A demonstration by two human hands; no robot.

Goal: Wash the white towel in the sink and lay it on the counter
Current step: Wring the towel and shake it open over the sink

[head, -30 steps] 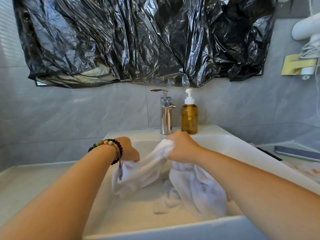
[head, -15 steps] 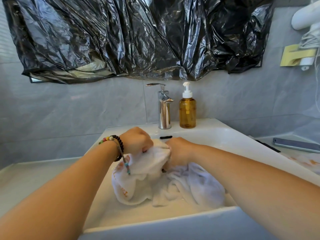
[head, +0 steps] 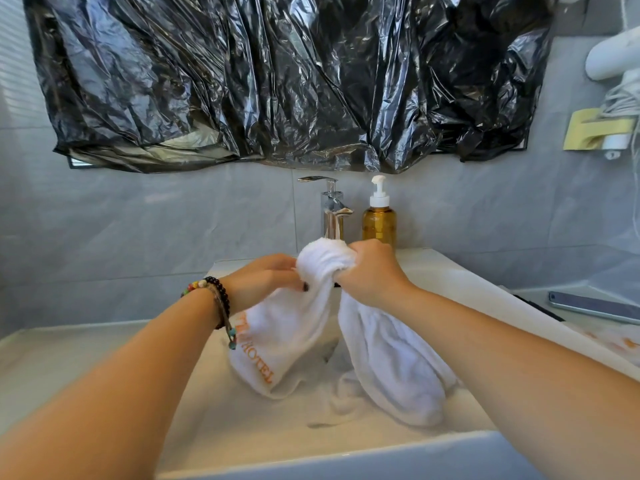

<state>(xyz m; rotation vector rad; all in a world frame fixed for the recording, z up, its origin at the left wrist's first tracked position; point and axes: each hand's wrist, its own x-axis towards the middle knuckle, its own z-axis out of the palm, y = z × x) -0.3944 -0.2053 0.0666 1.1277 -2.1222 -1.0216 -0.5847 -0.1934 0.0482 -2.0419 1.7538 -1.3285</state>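
Over 1 sink (head: 450,282), 2 hands, L (head: 266,280) & R (head: 372,271), each grip clutching 1 towel (head: 391,362)

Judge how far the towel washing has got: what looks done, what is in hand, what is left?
Done: the white towel is in the sink. In hand: the left hand and right hand grip it bunched, seemingly scrubbing. Left: laying it on the counter.

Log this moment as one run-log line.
stage: washing | left hand: grips white towel | right hand: grips towel bunch | towel: lifted over sink, ends hanging in basin | faucet: no water visible
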